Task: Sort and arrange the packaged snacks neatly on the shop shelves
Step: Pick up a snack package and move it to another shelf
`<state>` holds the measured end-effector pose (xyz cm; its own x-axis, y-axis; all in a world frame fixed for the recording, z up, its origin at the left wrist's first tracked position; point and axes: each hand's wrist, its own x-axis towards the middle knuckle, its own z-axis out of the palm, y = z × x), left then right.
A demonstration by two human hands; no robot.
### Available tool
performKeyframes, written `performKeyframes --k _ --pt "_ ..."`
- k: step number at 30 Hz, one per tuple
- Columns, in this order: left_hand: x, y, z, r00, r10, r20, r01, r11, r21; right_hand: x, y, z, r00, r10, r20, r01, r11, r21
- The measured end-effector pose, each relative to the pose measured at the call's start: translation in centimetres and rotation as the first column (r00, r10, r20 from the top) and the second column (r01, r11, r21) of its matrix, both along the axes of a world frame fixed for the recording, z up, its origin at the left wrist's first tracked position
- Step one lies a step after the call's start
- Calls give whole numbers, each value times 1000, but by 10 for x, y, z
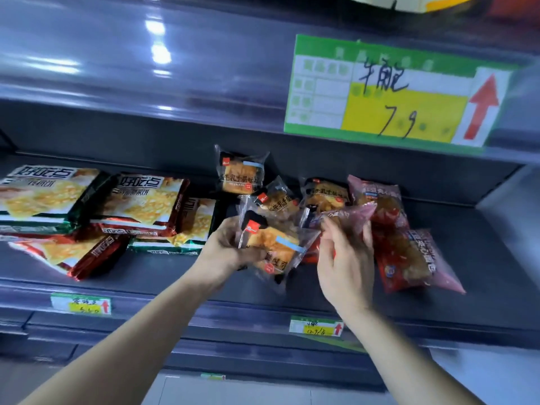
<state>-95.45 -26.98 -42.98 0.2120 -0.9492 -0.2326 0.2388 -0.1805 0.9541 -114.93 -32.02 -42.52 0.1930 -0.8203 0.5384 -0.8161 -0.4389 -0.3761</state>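
On the shelf, centre: loose toast packets, jumbled, none squared up.
Left hand: grips the held toast packet, long axis slanting down-right.
Right hand: apparently pinches a pink packet; blurred.
Key relation: red-pink pile lies right of both hands; right hand nearer.
Cracker packs: stacked at left.
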Motion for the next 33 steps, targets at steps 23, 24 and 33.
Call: performKeyframes --k 23,24,33 --pt "26 -11 9 -191 -87 978 274 952 139 48 -83 14 919 316 237 -394 762 513" --pt "26 -9 7 -193 -67 979 280 952 121 53 -91 13 943 264 201 -330 807 489" --pt "24 2 -5 -301 55 952 277 960 32 79 -128 8 962 271 -18 -162 626 763"
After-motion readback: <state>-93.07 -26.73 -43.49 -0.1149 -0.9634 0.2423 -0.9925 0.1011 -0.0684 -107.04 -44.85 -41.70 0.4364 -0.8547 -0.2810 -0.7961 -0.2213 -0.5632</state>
